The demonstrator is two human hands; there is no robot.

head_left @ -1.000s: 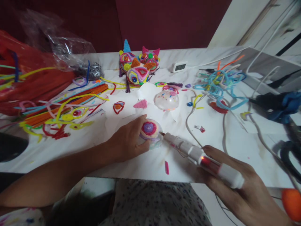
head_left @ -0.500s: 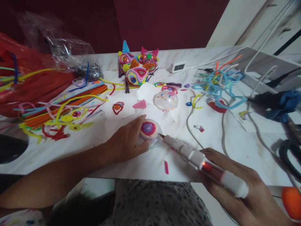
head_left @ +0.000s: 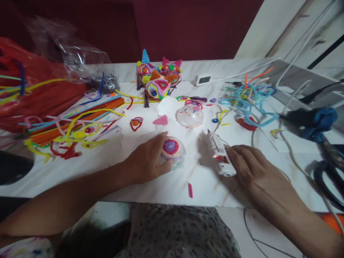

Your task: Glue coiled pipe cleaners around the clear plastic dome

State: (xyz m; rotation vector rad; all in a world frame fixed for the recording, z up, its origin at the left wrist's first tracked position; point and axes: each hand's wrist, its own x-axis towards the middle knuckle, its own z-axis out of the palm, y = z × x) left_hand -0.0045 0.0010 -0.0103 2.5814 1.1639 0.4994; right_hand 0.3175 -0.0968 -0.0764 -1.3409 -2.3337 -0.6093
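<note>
My left hand (head_left: pixel 149 157) grips the left side of a clear dome (head_left: pixel 180 161) that carries a round patch of purple, red and cream coils (head_left: pixel 170 146). To the right, my right hand (head_left: pixel 251 166) has its fingers around a white glue gun (head_left: pixel 218 152), whose nozzle points away from me, up toward the back of the table. The gun is apart from the held dome. Behind them sits a second clear dome (head_left: pixel 189 116) with coloured specks. A pink triangle (head_left: pixel 160 120) and a red eye-shaped piece (head_left: pixel 136 123) lie on white paper.
Three decorated animal heads (head_left: pixel 158 84) stand at the back beside a small white display (head_left: pixel 203 79). Coloured pipe cleaners (head_left: pixel 80 120) spread at left near a red bag (head_left: pixel 34 89). Blue coils (head_left: pixel 249 96), cables, black-handled scissors (head_left: pixel 326 179) and a blue flower (head_left: pixel 319 122) lie at right.
My right hand has moved the glue gun away from the held dome, and its nozzle has swung to point toward the back. My left hand has stayed on the dome.
</note>
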